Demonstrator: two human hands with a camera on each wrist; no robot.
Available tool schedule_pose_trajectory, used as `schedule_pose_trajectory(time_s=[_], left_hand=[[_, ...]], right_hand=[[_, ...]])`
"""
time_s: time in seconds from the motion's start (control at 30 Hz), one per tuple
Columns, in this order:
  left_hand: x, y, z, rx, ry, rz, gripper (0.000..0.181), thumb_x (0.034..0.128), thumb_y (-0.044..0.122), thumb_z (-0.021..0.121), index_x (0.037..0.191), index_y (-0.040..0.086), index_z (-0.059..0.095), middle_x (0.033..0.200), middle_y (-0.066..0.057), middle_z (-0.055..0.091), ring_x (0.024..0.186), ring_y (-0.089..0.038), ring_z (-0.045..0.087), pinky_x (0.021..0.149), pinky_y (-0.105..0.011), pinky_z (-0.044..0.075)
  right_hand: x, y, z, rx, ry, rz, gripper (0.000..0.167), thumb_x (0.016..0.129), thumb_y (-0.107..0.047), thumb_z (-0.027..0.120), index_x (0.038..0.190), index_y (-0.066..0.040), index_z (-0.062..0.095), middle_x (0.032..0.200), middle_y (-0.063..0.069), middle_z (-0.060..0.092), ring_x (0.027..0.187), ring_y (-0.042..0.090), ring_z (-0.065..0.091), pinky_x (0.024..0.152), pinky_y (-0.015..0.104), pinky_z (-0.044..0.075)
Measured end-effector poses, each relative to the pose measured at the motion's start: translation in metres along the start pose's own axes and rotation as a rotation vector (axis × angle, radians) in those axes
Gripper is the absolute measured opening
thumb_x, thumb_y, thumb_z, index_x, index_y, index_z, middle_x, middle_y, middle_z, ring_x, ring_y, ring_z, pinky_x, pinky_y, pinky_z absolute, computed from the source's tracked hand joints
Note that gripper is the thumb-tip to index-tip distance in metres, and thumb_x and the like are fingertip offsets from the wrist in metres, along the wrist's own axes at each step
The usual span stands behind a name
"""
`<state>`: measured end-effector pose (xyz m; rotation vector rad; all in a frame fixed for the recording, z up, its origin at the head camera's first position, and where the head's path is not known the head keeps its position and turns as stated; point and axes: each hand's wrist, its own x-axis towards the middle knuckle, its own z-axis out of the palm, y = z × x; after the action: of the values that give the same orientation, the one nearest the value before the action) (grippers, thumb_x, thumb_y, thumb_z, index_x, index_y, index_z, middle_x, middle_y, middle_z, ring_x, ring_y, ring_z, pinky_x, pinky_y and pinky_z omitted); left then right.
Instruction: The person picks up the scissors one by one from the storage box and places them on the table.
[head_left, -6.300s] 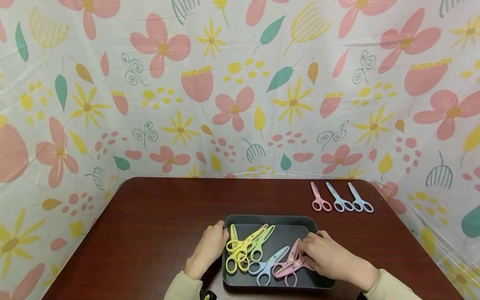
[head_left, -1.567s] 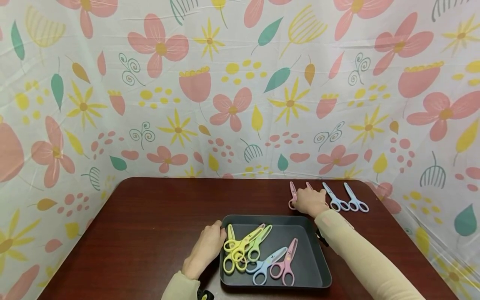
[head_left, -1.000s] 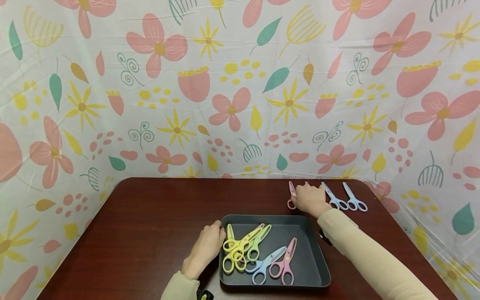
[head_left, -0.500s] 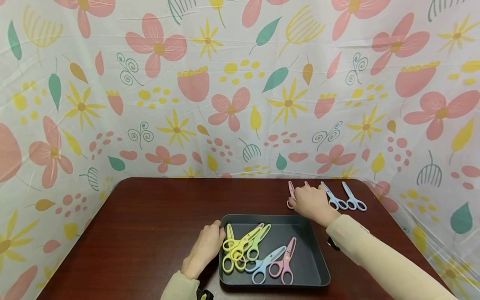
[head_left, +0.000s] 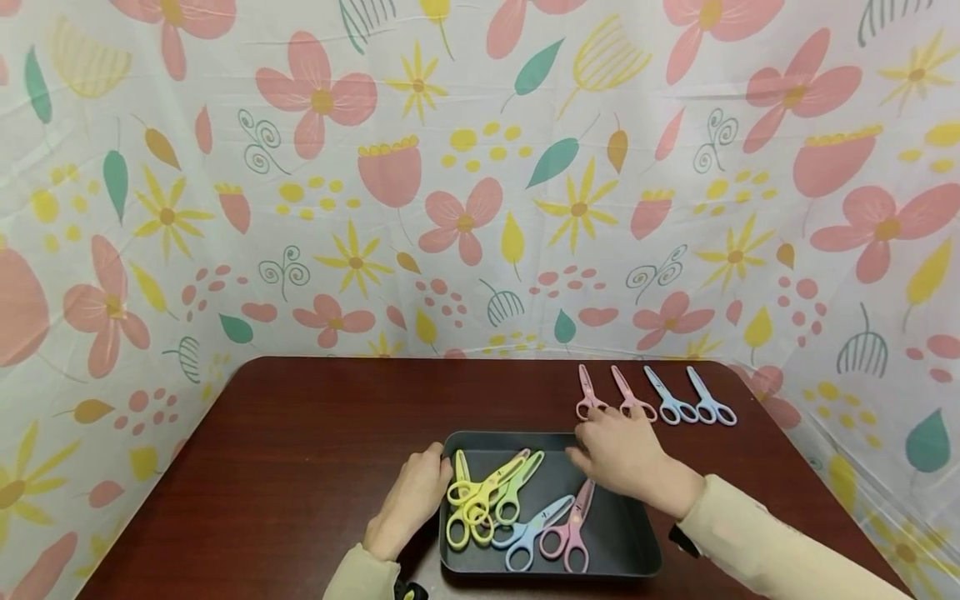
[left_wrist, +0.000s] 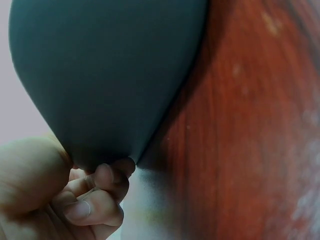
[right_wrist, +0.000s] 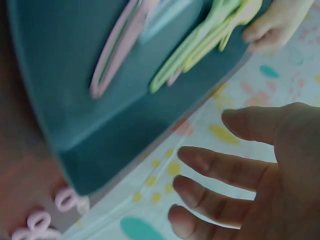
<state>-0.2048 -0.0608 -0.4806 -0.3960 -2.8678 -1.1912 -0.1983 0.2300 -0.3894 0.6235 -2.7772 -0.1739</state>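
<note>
My left hand (head_left: 408, 500) grips the left rim of a dark grey tray (head_left: 622, 521); its fingers curl at the tray's edge in the left wrist view. Over the tray's far right part hovers my right hand (head_left: 622, 454), fingers spread and holding nothing, as the right wrist view shows. Inside the tray lie pink scissors (head_left: 574, 529) beside blue scissors (head_left: 534, 525). Yellow scissors (head_left: 491, 483) overlap green scissors (head_left: 522, 482) at the tray's left. On the table behind, two pink scissors (head_left: 587, 383) stand in a row with two blue scissors (head_left: 664, 393), blades pointing away.
The dark red-brown table (head_left: 315, 450) extends left of the tray and behind it. A white curtain (head_left: 465, 108) with a flower print hangs along the table's back and sides.
Pink scissors from the tray now lie at the left end of the row. My right hand has let go of them and drawn back over the tray. The left hand stays put.
</note>
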Motion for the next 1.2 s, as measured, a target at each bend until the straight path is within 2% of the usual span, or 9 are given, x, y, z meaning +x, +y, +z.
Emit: schedule_pose_trajectory(time_s=[0.13,0.3,0.5,0.63,0.73,0.87,1.07,1.2], left_hand=[[0.001,-0.001,0.000,0.006,0.004,0.003,0.021,0.1004,0.009,0.048,0.111,-0.006,0.058,0.053,0.000,0.037,0.039,-0.010,0.030,0.039,-0.024,0.028],[0.001,-0.001,-0.001,0.011,0.014,0.003,0.021,0.1004,0.009,0.048,0.111,-0.006,0.058,0.053,0.000,0.037,0.039,-0.010,0.030,0.039,-0.025,0.027],[0.001,-0.001,0.000,0.004,0.006,0.007,0.019,0.1004,0.009,0.048,0.109,-0.005,0.058,0.053,0.000,0.038,0.039,-0.010,0.031,0.040,-0.025,0.029],[0.001,-0.001,0.001,0.012,0.012,0.004,0.018,0.1002,0.009,0.048,0.108,-0.005,0.058,0.054,0.000,0.039,0.040,-0.010,0.033,0.040,-0.025,0.030],[0.001,-0.001,0.001,0.017,0.018,0.002,0.017,0.1001,0.009,0.049,0.106,-0.004,0.058,0.054,-0.001,0.039,0.040,-0.010,0.033,0.040,-0.025,0.030],[0.001,-0.001,0.001,0.025,0.016,-0.004,0.016,0.1000,0.009,0.049,0.104,-0.003,0.058,0.054,-0.001,0.039,0.040,-0.010,0.033,0.040,-0.025,0.030],[0.002,-0.002,0.001,0.033,0.028,0.001,0.014,0.0994,0.009,0.049,0.100,-0.002,0.058,0.055,0.000,0.039,0.041,-0.010,0.034,0.041,-0.026,0.030],[0.003,-0.002,0.001,0.030,0.023,0.006,0.013,0.0996,0.009,0.049,0.099,-0.001,0.058,0.054,0.000,0.038,0.040,-0.010,0.033,0.040,-0.025,0.029]], right_hand=[[-0.019,-0.015,-0.002,-0.002,-0.069,-0.046,0.025,0.081,-0.045,0.073,0.079,-0.020,0.073,0.075,-0.002,0.053,0.073,0.022,0.056,0.067,0.050,0.041],[-0.038,-0.027,0.001,0.077,-0.121,-0.111,0.023,0.082,-0.043,0.072,0.070,-0.025,0.066,0.069,-0.007,0.045,0.067,0.015,0.049,0.061,0.045,0.037],[-0.055,-0.038,0.011,0.163,-0.184,-0.177,0.032,0.084,-0.043,0.070,0.060,-0.028,0.054,0.072,-0.005,0.053,0.071,0.017,0.056,0.060,0.044,0.035],[-0.059,-0.041,0.017,0.246,-0.208,-0.182,0.036,0.085,-0.042,0.070,0.057,-0.030,0.051,0.069,-0.009,0.054,0.066,0.011,0.055,0.059,0.044,0.034],[-0.061,-0.042,0.021,0.305,-0.229,-0.174,0.037,0.085,-0.042,0.070,0.056,-0.030,0.050,0.061,-0.015,0.044,0.056,0.004,0.045,0.058,0.042,0.032],[-0.062,-0.043,0.026,0.362,-0.270,-0.167,0.039,0.087,-0.041,0.069,0.055,-0.030,0.049,0.055,-0.018,0.039,0.050,0.002,0.039,0.056,0.039,0.031],[-0.060,-0.045,0.029,0.374,-0.286,-0.178,0.036,0.088,-0.040,0.068,0.056,-0.031,0.053,0.052,-0.019,0.039,0.049,0.002,0.040,0.052,0.036,0.032],[-0.061,-0.043,0.031,0.363,-0.300,-0.143,0.036,0.088,-0.044,0.067,0.057,-0.030,0.055,0.054,-0.015,0.042,0.050,0.005,0.043,0.050,0.035,0.034]])
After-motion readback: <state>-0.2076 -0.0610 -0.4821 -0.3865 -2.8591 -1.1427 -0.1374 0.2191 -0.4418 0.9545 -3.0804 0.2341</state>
